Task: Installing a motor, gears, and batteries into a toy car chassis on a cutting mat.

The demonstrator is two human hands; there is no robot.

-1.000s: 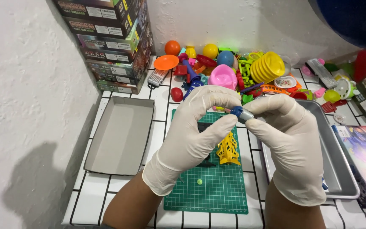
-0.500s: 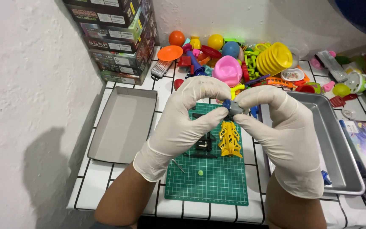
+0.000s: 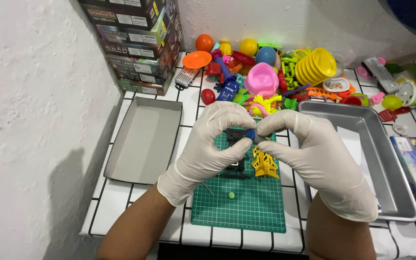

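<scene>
From the head camera, the left hand (image 3: 208, 149) and the right hand (image 3: 316, 159), both in white gloves, meet above a green cutting mat (image 3: 241, 204) on the white tiled tabletop (image 3: 116, 202). Their fingers (image 3: 232, 139) are closed together on a small blue piece (image 3: 250, 134), pinched between the fingertips of both hands. Below the hands a yellow plastic part (image 3: 265, 166) and a black part (image 3: 234, 168) lie on the mat, partly hidden by the gloves; a tiny green disc (image 3: 231, 195) sits nearer the mat's front edge. An open grey box (image 3: 143, 139) lies to the left, a metal tray (image 3: 386, 163) to the right. Behind is a heap of colourful toys (image 3: 270, 77) and stacked game boxes (image 3: 136, 43).
</scene>
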